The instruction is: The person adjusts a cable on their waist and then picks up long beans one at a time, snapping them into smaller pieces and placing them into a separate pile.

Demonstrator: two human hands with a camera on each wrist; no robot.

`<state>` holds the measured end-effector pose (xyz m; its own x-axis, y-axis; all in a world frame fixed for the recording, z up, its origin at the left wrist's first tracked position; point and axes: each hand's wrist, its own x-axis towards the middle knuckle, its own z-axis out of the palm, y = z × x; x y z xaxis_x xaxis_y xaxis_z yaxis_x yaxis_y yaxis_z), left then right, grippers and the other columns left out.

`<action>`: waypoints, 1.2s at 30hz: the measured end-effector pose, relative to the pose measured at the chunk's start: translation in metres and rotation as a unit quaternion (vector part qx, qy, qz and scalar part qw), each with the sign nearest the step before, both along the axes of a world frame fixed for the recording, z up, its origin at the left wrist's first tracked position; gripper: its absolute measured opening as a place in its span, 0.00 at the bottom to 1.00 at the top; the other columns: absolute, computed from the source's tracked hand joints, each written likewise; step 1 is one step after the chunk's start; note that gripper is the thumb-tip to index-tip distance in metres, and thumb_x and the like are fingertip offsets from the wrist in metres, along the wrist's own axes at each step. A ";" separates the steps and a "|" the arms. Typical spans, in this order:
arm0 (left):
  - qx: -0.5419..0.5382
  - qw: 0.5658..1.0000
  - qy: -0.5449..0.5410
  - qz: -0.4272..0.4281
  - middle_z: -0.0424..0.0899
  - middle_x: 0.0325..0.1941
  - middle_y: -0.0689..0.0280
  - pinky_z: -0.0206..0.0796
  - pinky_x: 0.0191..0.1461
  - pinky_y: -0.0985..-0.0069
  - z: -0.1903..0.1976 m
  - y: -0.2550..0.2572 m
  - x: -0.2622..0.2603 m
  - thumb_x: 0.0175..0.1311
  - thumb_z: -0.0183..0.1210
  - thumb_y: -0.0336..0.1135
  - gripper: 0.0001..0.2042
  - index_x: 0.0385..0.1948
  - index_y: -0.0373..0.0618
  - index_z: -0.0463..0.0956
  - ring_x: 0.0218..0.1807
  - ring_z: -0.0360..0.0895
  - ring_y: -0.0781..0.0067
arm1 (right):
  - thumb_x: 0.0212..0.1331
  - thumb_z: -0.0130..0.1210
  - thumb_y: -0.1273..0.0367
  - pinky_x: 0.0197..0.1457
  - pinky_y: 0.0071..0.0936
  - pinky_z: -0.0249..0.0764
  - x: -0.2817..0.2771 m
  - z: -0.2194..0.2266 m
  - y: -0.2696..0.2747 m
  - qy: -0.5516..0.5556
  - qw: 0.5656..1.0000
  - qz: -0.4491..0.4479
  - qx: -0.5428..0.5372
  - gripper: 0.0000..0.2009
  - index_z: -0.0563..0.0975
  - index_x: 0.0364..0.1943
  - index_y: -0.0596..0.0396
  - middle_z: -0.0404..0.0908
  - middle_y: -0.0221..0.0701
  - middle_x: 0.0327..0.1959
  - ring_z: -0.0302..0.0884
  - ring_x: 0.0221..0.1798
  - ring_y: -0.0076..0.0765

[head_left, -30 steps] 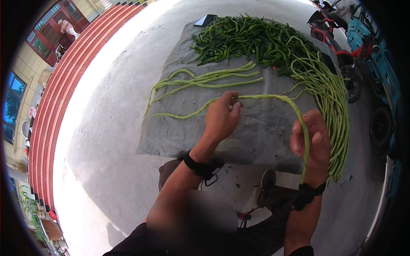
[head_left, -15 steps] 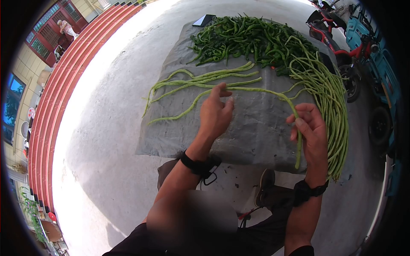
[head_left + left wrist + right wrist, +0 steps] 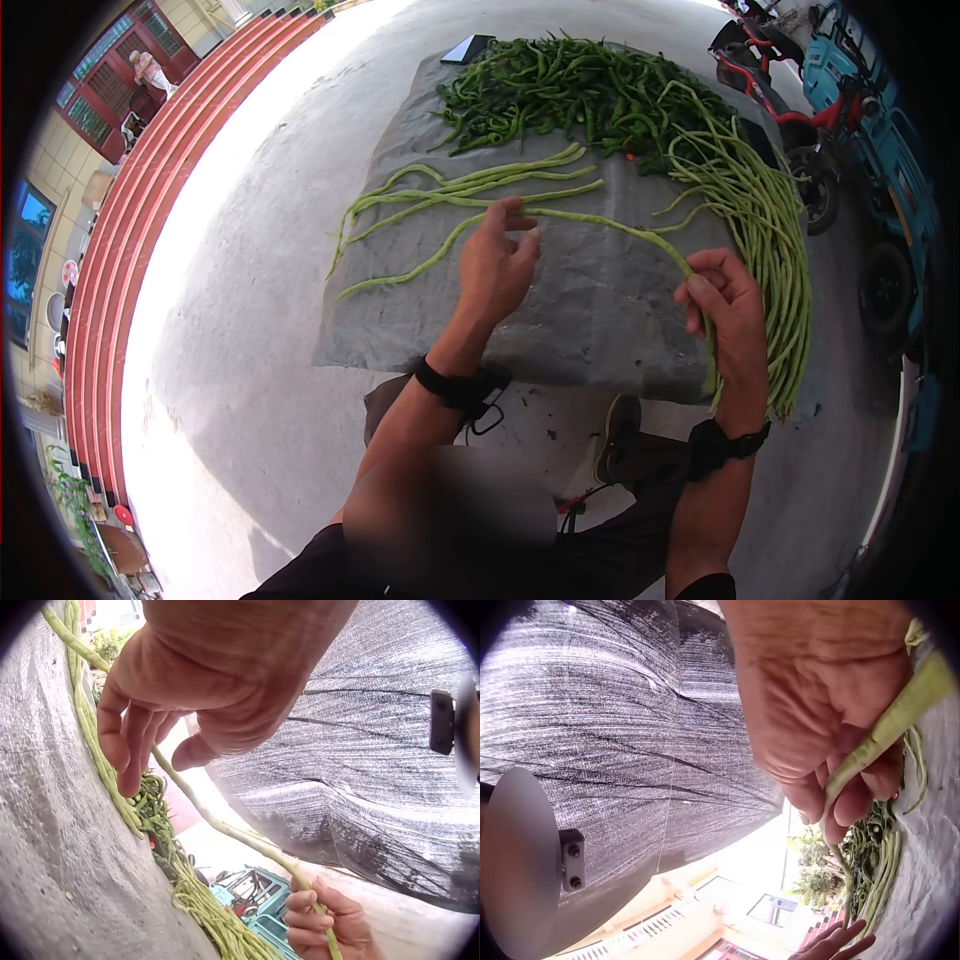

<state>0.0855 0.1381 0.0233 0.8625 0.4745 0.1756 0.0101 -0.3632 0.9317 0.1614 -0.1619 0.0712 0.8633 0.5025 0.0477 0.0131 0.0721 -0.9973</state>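
One long bean [image 3: 600, 218] stretches between both hands above a grey woven sheet [image 3: 590, 310]. Its left part lies on the sheet. My left hand [image 3: 495, 268] loosely holds the bean in its bent fingers, thumb [image 3: 193, 754] standing apart. With thumb and fingers my right hand [image 3: 733, 310] pinches the bean near its other end; a thick tip [image 3: 907, 697] sticks out past the palm in the right wrist view. Several long beans [image 3: 480, 187] lie side by side beyond the left hand. A large bundle of long beans [image 3: 775, 270] lies just right of the right hand.
A heap of green chili peppers [image 3: 580, 90] covers the far part of the sheet, with a dark flat object [image 3: 467, 50] at its corner. A blue three-wheeler [image 3: 870, 150] stands at right. Red steps [image 3: 160, 200] and a distant person [image 3: 150, 70] are at left.
The right hand has closed from a looser, open-palmed hold to a pinch on the bean. The left hand has shifted slightly left, and the bean between the hands has changed its bend.
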 end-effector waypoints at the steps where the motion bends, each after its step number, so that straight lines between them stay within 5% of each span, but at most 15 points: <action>1: 0.005 1.000 0.003 0.001 0.89 0.58 0.47 0.81 0.51 0.70 0.002 -0.001 0.000 0.75 0.60 0.30 0.25 0.70 0.29 0.68 0.44 0.92 0.63 | 0.74 0.63 0.67 0.26 0.15 0.66 0.000 0.000 0.000 -0.002 1.000 -0.002 -0.002 0.10 0.79 0.52 0.55 0.88 0.30 0.34 0.76 0.24 0.15; 11: 0.060 0.997 0.036 -0.024 0.91 0.52 0.49 0.80 0.48 0.71 -0.006 0.000 -0.001 0.75 0.63 0.35 0.24 0.67 0.30 0.73 0.43 0.92 0.65 | 0.74 0.63 0.66 0.25 0.15 0.64 0.001 0.001 -0.004 0.005 0.999 -0.037 0.030 0.09 0.79 0.51 0.55 0.85 0.28 0.32 0.72 0.23 0.14; 14: 0.052 0.999 0.017 -0.003 0.94 0.49 0.56 0.79 0.49 0.61 -0.010 -0.003 0.001 0.69 0.64 0.38 0.23 0.63 0.37 0.77 0.40 0.90 0.58 | 0.74 0.63 0.67 0.25 0.15 0.64 0.002 0.001 -0.005 0.013 0.998 -0.042 0.043 0.09 0.79 0.51 0.55 0.85 0.28 0.32 0.71 0.23 0.14; 20: 0.039 0.999 0.012 -0.035 0.91 0.54 0.50 0.80 0.49 0.71 -0.003 -0.005 -0.001 0.75 0.62 0.34 0.25 0.68 0.30 0.71 0.43 0.92 0.64 | 0.74 0.63 0.68 0.24 0.14 0.64 0.003 0.001 -0.006 0.024 0.997 -0.047 0.051 0.09 0.80 0.51 0.55 0.85 0.29 0.32 0.72 0.23 0.14; 36: 0.010 0.998 0.033 -0.059 0.91 0.55 0.49 0.80 0.51 0.71 0.004 -0.015 -0.004 0.74 0.62 0.33 0.24 0.68 0.31 0.72 0.45 0.92 0.65 | 0.75 0.63 0.68 0.24 0.16 0.64 0.005 0.001 -0.010 0.015 0.995 -0.047 0.086 0.09 0.80 0.51 0.56 0.85 0.29 0.32 0.72 0.23 0.14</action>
<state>0.0813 0.1233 0.0277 0.9223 0.3661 0.1239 0.0282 -0.3834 0.9231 0.1667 -0.1716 0.0718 0.9085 0.4061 0.0988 -0.0023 0.2412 -0.9705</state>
